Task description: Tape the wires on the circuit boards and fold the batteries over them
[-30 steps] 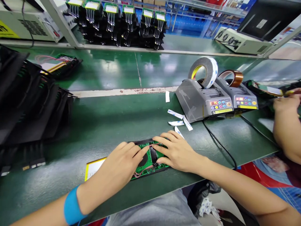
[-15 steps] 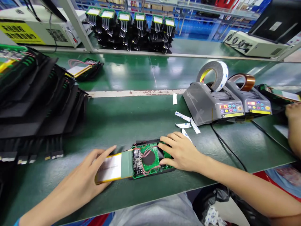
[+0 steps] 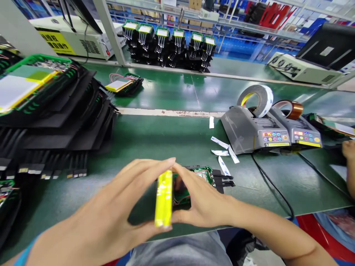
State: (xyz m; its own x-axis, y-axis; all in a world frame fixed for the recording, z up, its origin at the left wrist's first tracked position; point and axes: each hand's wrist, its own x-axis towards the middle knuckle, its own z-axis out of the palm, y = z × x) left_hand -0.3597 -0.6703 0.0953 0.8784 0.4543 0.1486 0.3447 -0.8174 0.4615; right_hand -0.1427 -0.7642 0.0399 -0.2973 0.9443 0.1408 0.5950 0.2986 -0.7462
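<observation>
The flat yellow battery (image 3: 163,197) lay flat beside the green board (image 3: 203,176) a moment ago. Now the left hand (image 3: 111,218) holds it up on its edge, near the front. The right hand (image 3: 199,199) grips it too, over the board.

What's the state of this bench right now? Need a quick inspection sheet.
Surface: green bench mat, worn pale strip across the middle.
Job's things: yellow-edged flat battery held on edge; green circuit board in its black frame beside it.
Clutter: white tape strips loose on the mat.
Hands: left hand grips the battery; right hand on the board.
Cables: black cord running from the tape dispensers.
Surroundings: stacked black trays at left; a co-worker's hand at far right.
</observation>
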